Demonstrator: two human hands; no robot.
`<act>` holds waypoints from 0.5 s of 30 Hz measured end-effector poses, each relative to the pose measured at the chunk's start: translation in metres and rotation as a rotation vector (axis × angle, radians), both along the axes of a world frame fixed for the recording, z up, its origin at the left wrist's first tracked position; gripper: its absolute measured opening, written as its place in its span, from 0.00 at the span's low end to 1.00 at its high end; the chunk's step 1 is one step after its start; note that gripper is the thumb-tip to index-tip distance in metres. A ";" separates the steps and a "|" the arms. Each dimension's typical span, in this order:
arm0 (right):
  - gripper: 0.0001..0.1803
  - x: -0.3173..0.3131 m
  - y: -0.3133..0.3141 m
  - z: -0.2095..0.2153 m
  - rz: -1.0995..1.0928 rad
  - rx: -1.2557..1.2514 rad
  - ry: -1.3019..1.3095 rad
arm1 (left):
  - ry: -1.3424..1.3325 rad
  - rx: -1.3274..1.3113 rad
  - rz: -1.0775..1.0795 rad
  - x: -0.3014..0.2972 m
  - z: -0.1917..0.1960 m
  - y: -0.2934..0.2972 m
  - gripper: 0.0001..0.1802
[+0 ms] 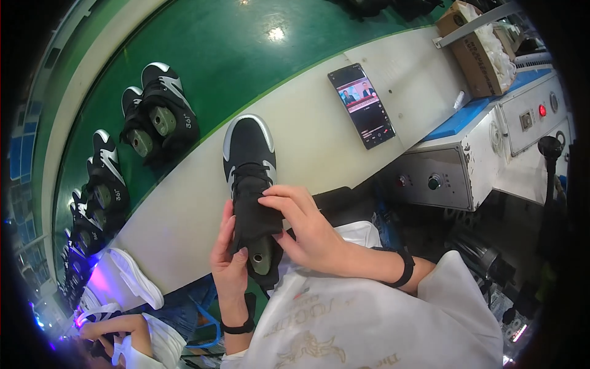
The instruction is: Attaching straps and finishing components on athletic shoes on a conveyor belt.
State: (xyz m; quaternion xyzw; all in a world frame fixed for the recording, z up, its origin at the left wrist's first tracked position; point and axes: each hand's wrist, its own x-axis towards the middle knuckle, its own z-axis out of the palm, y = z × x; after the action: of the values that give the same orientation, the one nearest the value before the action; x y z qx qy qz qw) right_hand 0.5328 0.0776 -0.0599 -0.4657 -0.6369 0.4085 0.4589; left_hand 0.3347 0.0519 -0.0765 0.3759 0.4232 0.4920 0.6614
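Observation:
A black sneaker (247, 150) with a silver-grey toe rim and black laces lies in front of me, toe pointing away, at the edge of the white table. A green shoe last (261, 257) shows in its heel opening. My left hand (228, 249) is closed around the left side of the shoe near the collar. From the right, my right hand (304, 224) grips the black tongue and collar, with its fingertips on the upper and its thumb lower down at the collar's edge.
Pairs of similar shoes (161, 104) stand in a row on the green conveyor (246, 55). A phone (362, 106) lies on the white table (184, 227). White soles (135, 278) and a co-worker's arm (120, 326) are at lower left. A control box (436, 178) and a carton (473, 58) stand right.

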 end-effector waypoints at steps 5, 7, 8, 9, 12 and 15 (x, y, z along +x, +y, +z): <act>0.23 0.004 -0.001 -0.002 -0.027 -0.086 -0.003 | 0.411 0.251 -0.104 -0.003 -0.004 0.006 0.26; 0.20 0.006 -0.002 -0.008 -0.023 -0.021 -0.040 | 0.561 0.307 -0.083 -0.002 -0.007 0.004 0.28; 0.17 0.007 -0.002 -0.010 -0.017 0.047 -0.075 | 0.713 0.365 -0.060 -0.002 -0.008 0.003 0.30; 0.12 0.007 -0.002 -0.010 -0.007 0.060 -0.066 | 0.713 0.363 -0.058 0.001 -0.008 0.003 0.30; 0.14 0.011 -0.002 -0.018 0.029 0.179 -0.174 | 0.786 0.368 -0.031 0.004 -0.001 0.002 0.29; 0.12 0.016 0.005 -0.019 0.064 0.262 -0.288 | 0.886 0.382 -0.048 0.006 0.011 0.001 0.30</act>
State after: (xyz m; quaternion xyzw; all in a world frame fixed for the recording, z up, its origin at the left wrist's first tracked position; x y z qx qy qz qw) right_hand 0.5493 0.0822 -0.0788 -0.4352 -0.7581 0.2656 0.4066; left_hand 0.3407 0.0529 -0.0659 0.6736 0.5577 0.3379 0.3478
